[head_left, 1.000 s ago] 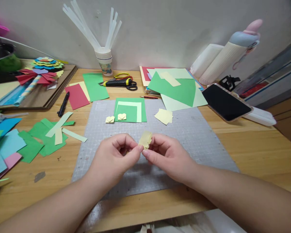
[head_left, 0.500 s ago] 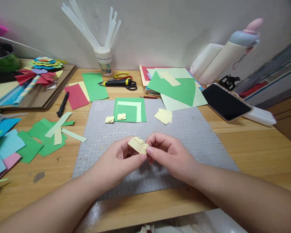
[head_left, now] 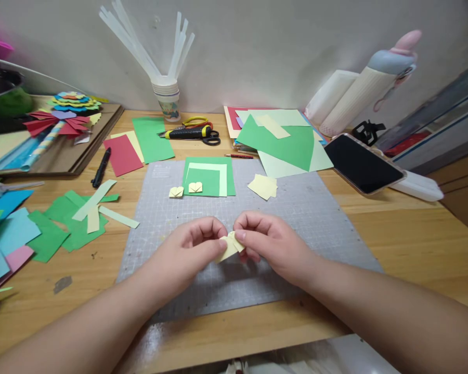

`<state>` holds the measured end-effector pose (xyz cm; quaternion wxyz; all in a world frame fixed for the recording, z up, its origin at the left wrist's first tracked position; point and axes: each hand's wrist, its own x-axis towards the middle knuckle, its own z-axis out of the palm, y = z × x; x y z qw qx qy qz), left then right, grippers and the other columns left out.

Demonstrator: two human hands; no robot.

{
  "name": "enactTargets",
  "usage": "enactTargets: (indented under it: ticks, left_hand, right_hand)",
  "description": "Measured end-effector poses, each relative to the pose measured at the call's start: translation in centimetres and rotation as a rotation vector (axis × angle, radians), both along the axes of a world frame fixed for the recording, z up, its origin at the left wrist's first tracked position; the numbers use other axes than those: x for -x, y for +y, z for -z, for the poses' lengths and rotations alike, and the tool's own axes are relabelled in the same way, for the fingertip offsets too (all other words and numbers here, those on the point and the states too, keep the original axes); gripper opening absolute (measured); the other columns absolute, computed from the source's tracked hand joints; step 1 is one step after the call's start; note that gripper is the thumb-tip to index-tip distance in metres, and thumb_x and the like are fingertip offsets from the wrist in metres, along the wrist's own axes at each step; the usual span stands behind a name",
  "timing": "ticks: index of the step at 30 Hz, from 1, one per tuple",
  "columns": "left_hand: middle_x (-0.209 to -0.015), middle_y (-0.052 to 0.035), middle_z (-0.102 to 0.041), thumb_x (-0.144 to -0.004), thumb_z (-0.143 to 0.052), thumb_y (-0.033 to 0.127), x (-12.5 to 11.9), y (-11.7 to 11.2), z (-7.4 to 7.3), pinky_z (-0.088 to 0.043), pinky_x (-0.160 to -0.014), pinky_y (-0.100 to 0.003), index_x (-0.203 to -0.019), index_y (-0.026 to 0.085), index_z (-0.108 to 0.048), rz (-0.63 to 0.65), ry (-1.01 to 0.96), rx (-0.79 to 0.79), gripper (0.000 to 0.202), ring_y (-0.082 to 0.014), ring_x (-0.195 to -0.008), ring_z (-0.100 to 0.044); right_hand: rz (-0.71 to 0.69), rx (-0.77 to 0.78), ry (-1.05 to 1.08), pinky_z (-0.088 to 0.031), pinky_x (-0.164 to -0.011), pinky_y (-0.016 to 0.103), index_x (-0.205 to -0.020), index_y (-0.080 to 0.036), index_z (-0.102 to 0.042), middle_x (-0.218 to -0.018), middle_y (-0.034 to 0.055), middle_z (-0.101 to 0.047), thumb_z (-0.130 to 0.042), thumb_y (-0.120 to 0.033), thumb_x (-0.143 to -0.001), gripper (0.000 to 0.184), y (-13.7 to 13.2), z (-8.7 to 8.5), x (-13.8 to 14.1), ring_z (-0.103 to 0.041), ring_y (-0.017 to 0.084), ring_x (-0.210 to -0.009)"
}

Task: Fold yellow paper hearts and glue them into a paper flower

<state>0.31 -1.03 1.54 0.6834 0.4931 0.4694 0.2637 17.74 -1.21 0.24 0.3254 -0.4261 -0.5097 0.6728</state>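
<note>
Between both hands is a small folded piece of pale yellow paper [head_left: 229, 249], held above the grey cutting mat [head_left: 159, 280]. My left hand [head_left: 193, 244] pinches its left side between thumb and fingers. On its right side, my right hand [head_left: 271, 244] grips a folded flap with the thumb on top. The fingertips hide part of the folds. Beyond the hands, one folded yellow paper heart [head_left: 176, 192] lies on the mat, and another paper heart [head_left: 195, 187] rests on stacked green paper squares [head_left: 208, 179]. Loose yellow paper squares [head_left: 262, 186] lie to the right.
Green paper scraps [head_left: 49, 236] and a black pen [head_left: 101, 167] lie at left. Scissors and a yellow-black cutter [head_left: 189, 132] sit behind the mat, near a cup of straws [head_left: 166, 98]. A phone [head_left: 364, 163] and a bottle [head_left: 368, 85] stand at right.
The folded yellow paper has been turned and lowered slightly, so its flat end now points down toward me. My left thumb has shifted up and left onto it; my right hand keeps its pinch.
</note>
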Motion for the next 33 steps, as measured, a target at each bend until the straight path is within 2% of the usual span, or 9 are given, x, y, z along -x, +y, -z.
enactTargets:
  ticks: [4, 12, 17, 25, 29, 33]
  left_hand:
    - [-0.067, 0.0027, -0.056, -0.076, -0.062, 0.034, -0.17, 0.01, -0.03, -0.033, -0.059, -0.022, -0.073, 0.016, -0.053, -0.007, -0.008, 0.003, 0.02, -0.0101, -0.063, -0.046]
    - [-0.057, 0.0069, -0.049, -0.077, -0.065, 0.032, 0.23, 0.18, 0.46, -0.029, -0.051, -0.02, -0.072, 0.016, -0.056, -0.155, -0.032, -0.039, 0.019, -0.0068, -0.053, -0.038]
    - [-0.057, 0.0063, -0.05, -0.077, -0.066, 0.032, 0.07, 0.05, 0.53, -0.031, -0.052, -0.02, -0.07, 0.016, -0.056, -0.153, -0.037, -0.058, 0.02, -0.0068, -0.054, -0.039]
    - [-0.065, 0.0029, -0.057, -0.077, -0.064, 0.027, -0.14, -0.17, 0.16, -0.039, -0.058, -0.02, -0.071, 0.016, -0.056, -0.059, -0.07, -0.056, 0.015, -0.0089, -0.062, -0.05]
    - [-0.068, 0.0049, -0.055, -0.075, -0.068, 0.023, -0.21, -0.3, 0.35, -0.041, -0.059, -0.018, -0.078, 0.017, -0.056, -0.124, -0.118, -0.101, 0.014, -0.0082, -0.064, -0.05]
    - [-0.066, 0.0045, -0.056, -0.075, -0.069, 0.023, -0.05, -0.22, 0.49, -0.04, -0.058, -0.018, -0.077, 0.017, -0.057, -0.116, -0.161, -0.081, 0.014, -0.0078, -0.062, -0.05]
  right_hand:
    - [-0.036, -0.009, 0.006, -0.036, -0.051, 0.021, -0.071, -0.018, -0.052, -0.059, -0.0046, -0.051, -0.061, -0.034, -0.082, 0.022, -0.06, 0.11, 0.0, -0.047, 0.008, -0.052]
    - [-0.059, -0.039, 0.047, -0.038, -0.053, 0.022, -0.076, -0.017, -0.053, -0.062, -0.0037, -0.052, -0.062, -0.045, -0.083, 0.03, -0.04, 0.42, -0.01, -0.048, 0.008, -0.055]
    - [-0.036, -0.069, 0.031, -0.039, -0.055, 0.022, -0.074, -0.017, -0.052, -0.062, -0.004, -0.05, -0.063, -0.045, -0.083, 0.031, -0.15, 0.39, 0.15, -0.048, 0.008, -0.055]
    - [-0.035, -0.091, -0.044, -0.036, -0.053, 0.022, -0.068, -0.018, -0.05, -0.059, -0.0035, -0.051, -0.058, -0.031, -0.084, 0.022, -0.2, 0.0, 0.0, -0.047, 0.009, -0.055]
    - [-0.041, -0.095, -0.039, -0.036, -0.052, 0.022, -0.067, -0.018, -0.049, -0.058, -0.0035, -0.05, -0.057, -0.031, -0.083, 0.022, -0.22, -0.07, -0.02, -0.046, 0.009, -0.054]
    - [-0.045, -0.084, -0.025, -0.035, -0.051, 0.022, -0.067, -0.019, -0.049, -0.058, -0.0034, -0.051, -0.058, -0.034, -0.082, 0.024, -0.2, 0.01, -0.05, -0.045, 0.009, -0.053]
